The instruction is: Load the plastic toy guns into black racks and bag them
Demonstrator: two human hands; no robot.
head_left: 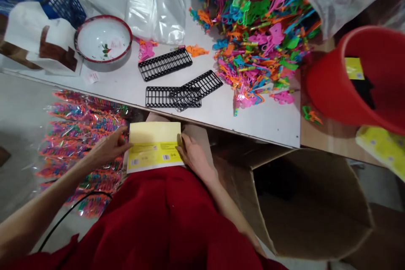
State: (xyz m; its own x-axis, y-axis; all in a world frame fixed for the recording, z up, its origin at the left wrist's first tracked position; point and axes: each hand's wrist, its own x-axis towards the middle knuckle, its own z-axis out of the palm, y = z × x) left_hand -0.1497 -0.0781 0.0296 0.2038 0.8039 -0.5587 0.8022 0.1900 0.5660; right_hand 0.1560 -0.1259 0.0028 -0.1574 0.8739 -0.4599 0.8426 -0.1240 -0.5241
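A yellow printed card sheet (155, 152) with barcodes lies over my lap, its far strip plain pale yellow. My left hand (112, 147) pinches its left edge between thumb and fingers. At the opposite edge, my right hand (196, 154) grips the sheet, with the thumb on top. Just beyond, three black plastic grid racks (164, 64) lie on the white table (120, 88), two of them overlapping. Small pink and orange plastic toys (196, 50) rest beside the racks.
A large heap of colourful plastic toys (253, 42) covers the table's right part. Around it stand a red bucket (325, 80), an enamel bowl (103, 42), clear bags (155, 12) and a blue basket (65, 2). Below are an open cardboard box (313, 219) and bagged toys (85, 143).
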